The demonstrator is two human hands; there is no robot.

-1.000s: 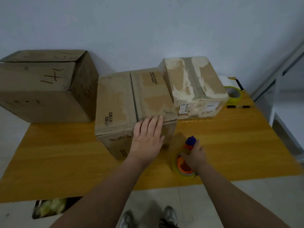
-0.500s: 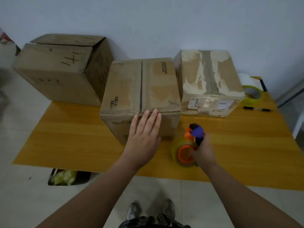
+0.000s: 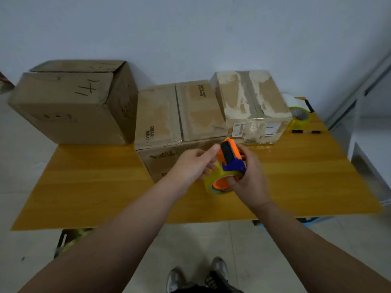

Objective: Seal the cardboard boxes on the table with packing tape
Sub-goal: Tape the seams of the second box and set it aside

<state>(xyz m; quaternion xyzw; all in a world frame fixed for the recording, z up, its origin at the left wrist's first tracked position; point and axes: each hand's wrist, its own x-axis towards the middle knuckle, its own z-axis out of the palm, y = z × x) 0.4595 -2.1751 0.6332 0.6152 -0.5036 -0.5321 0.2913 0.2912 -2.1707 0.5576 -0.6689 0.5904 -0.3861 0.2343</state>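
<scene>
Three cardboard boxes stand in a row at the back of the wooden table [image 3: 88,187]. The big left box [image 3: 69,106] overhangs the table edge, its top flaps partly raised. The middle box [image 3: 179,115] has its flaps closed along a bare centre seam. The right box [image 3: 251,96] carries old torn tape. In front of the middle box my right hand [image 3: 247,182] grips an orange and blue tape dispenser [image 3: 228,163] loaded with a clear yellowish roll. My left hand [image 3: 192,163] pinches at the dispenser's front, by the roller.
A spare yellowish tape roll [image 3: 299,117], a white roll behind it and a black marker [image 3: 304,131] lie at the table's far right. A bin with yellow-green scraps [image 3: 69,240] sits under the near left edge. My shoes [image 3: 196,275] show below.
My left hand left the top of the middle box and came over to the dispenser. My right hand lifted and turned the dispenser so its roller faces up.
</scene>
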